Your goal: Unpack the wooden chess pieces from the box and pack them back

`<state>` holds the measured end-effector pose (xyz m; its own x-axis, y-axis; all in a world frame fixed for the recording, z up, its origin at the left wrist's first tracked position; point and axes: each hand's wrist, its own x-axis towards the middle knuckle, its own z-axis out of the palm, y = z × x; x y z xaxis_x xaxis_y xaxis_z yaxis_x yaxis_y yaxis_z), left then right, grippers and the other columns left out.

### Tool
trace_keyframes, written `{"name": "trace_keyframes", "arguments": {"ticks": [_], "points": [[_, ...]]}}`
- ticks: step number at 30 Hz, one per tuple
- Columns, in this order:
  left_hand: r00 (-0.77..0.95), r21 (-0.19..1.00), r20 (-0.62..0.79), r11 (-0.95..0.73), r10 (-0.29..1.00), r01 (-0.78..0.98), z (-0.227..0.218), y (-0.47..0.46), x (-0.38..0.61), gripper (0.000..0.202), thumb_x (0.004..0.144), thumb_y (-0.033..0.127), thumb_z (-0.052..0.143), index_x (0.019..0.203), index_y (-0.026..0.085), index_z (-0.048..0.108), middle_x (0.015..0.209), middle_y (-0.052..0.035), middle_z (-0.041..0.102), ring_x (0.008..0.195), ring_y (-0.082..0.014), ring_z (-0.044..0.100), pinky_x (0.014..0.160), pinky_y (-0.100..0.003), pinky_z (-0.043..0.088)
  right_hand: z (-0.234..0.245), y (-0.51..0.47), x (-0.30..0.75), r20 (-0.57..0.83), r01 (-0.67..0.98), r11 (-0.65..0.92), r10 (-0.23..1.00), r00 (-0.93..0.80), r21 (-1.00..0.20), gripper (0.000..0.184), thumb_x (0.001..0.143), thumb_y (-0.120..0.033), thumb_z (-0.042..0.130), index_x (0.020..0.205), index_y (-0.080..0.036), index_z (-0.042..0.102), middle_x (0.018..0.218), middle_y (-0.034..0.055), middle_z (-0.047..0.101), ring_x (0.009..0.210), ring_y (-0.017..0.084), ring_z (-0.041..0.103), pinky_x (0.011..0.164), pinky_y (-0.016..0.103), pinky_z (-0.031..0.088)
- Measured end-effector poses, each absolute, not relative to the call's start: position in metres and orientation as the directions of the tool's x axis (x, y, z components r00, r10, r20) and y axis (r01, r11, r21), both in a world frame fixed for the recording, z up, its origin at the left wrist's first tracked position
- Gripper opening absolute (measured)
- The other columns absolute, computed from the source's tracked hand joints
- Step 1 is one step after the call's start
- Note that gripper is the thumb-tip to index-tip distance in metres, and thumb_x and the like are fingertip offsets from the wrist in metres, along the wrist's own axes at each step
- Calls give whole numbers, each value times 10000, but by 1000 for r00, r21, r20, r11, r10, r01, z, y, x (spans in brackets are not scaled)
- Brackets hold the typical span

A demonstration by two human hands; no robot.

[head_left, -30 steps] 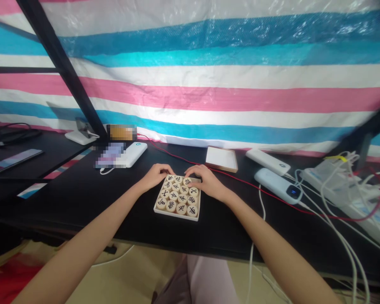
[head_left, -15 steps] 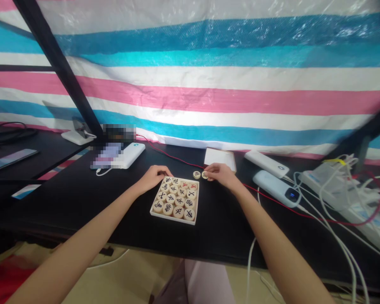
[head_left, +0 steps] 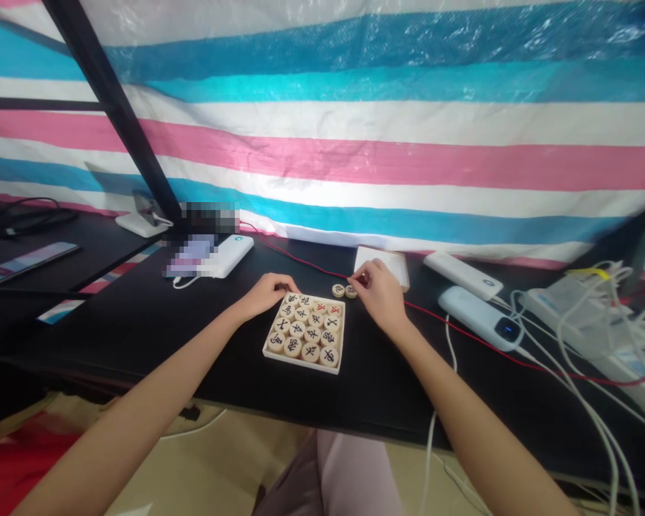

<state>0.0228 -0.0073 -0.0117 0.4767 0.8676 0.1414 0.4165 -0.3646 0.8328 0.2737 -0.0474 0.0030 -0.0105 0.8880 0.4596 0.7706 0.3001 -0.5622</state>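
A shallow white box [head_left: 301, 363] filled with rows of round Chinese chess pieces [head_left: 297, 329] lies on the black table. Most visible characters are black; two at the far right are red. My left hand [head_left: 271, 292] is closed, its fingers curled at the box's far left corner. Beyond the box, two loose chess pieces [head_left: 338, 290] lie side by side. Just over the right one, my right hand [head_left: 377, 288] is pinched beside a red cable [head_left: 322, 271]. Whatever is between its fingertips, if anything, is hidden.
A white box lid [head_left: 395, 266] lies behind my right hand. White power banks [head_left: 463, 275], a pale blue one [head_left: 481, 319] with a lit display, and tangled white cables [head_left: 575, 387] crowd the right. At left are another power bank [head_left: 235, 256] and a phone [head_left: 26, 263].
My right hand has lifted slightly from the right loose piece, and its fingertips are now just above it. My left hand stays at the box corner. The view has shifted a little.
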Motion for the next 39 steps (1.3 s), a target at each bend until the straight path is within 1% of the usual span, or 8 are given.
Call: {"name": "trace_keyframes", "arguments": {"ticks": [4, 7, 9, 12, 16, 21, 26, 39], "points": [[566, 864, 140, -379, 813, 331, -12, -8, 21, 224, 668, 43, 483, 656, 123, 692, 781, -49, 679, 772, -153, 627, 745, -258, 458, 13, -66, 255, 472, 616, 582, 807, -356, -530, 271, 834, -253, 579, 1103, -273, 613, 1038, 30, 528, 762, 120, 529, 718, 272, 450], [649, 885, 97, -364, 755, 291, -11, -9, 20, 221, 684, 63, 506, 708, 138, 713, 844, -50, 692, 845, -165, 630, 821, -277, 453, 9, -70, 248, 389, 553, 718, 695, -606, -423, 330, 814, -242, 621, 1134, -323, 620, 1108, 29, 530, 896, 153, 502, 824, 317, 418], [687, 891, 64, -352, 724, 288, -11, -10, 20, 218, 695, 80, 526, 765, 147, 722, 889, -50, 697, 873, -171, 627, 839, -278, 450, 5, -69, 246, 336, 566, 739, 671, -661, -366, 323, 799, -255, 644, 1114, -327, 637, 1048, 27, 563, 897, 170, 487, 829, 340, 400], [710, 889, 45, -353, 703, 293, -11, -9, 19, 201, 716, 104, 545, 796, 149, 724, 914, -51, 696, 886, -174, 623, 848, -277, 447, 1, -68, 245, 333, 592, 724, 689, -644, -354, 314, 776, -274, 671, 1088, -298, 652, 1003, 34, 582, 889, 180, 478, 822, 346, 390], [713, 889, 42, -352, 700, 293, -10, -9, 19, 194, 733, 118, 546, 807, 144, 723, 924, -57, 693, 893, -178, 622, 852, -282, 448, 7, -65, 249, 361, 567, 692, 719, -593, -447, 242, 733, -283, 708, 971, -255, 678, 1010, 32, 587, 916, 178, 489, 852, 338, 391], [706, 892, 42, -345, 707, 293, -8, -11, 20, 188, 737, 115, 547, 792, 136, 725, 898, -65, 682, 870, -175, 624, 811, -267, 456, 21, -54, 282, 362, 626, 516, 857, -368, -585, 186, 772, -262, 643, 946, -197, 634, 958, 36, 615, 864, 161, 543, 770, 285, 423], [705, 888, 35, -346, 708, 304, -7, -11, 20, 175, 743, 132, 550, 777, 133, 721, 895, -66, 679, 873, -173, 620, 819, -263, 450, 16, -44, 320, 208, 887, 289, 952, -226, -359, 89, 781, -196, 594, 859, -172, 629, 890, 54, 616, 796, 171, 564, 706, 278, 403], [702, 885, 41, -352, 711, 305, -6, -12, 20, 170, 738, 144, 552, 778, 142, 717, 889, -59, 684, 868, -176, 620, 815, -266, 450, 13, -45, 314, 198, 906, 330, 938, -283, -265, 298, 780, -219, 614, 1078, -231, 606, 834, 11, 632, 770, 167, 575, 625, 253, 364]]}}
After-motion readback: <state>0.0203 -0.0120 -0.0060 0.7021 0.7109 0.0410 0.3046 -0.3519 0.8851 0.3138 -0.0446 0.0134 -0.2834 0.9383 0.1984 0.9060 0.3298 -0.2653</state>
